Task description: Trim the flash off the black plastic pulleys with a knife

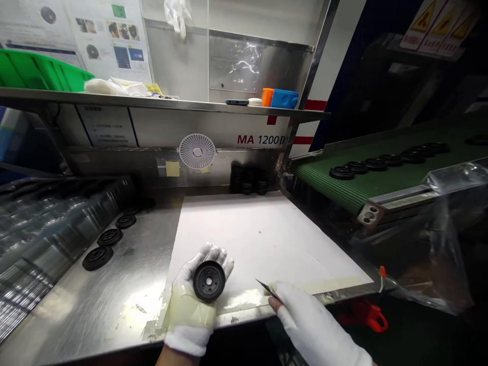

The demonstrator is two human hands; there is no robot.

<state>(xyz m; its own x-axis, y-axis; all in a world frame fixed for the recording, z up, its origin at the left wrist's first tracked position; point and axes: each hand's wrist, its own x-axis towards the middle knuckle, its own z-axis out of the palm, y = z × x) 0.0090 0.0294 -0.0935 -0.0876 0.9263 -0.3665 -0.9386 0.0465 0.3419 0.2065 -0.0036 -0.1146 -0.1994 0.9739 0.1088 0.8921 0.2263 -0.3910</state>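
Note:
A round black pulley-like wheel (209,281) with a pale centre hole rests in my left hand (198,290), its flat face turned toward me. That hand wears a white glove with a yellowish wrap round the palm and wrist, and its fingers spread behind the wheel. My right hand (301,315), also in a white glove with a bare thumb tip showing, is closed on a slim pointed knife (267,287). The blade points up and left toward the wheel without touching it. Both hands are over the front edge of a white sheet (244,229) on the bench.
Similar black wheels (98,257) lie in a row on the metal bench (129,274), beside stacked clear trays (49,223). More ride on a green conveyor (328,185) at right. A small fan (197,151) stands under the shelf (198,105). An orange-red handle (368,315) hangs below the bench edge.

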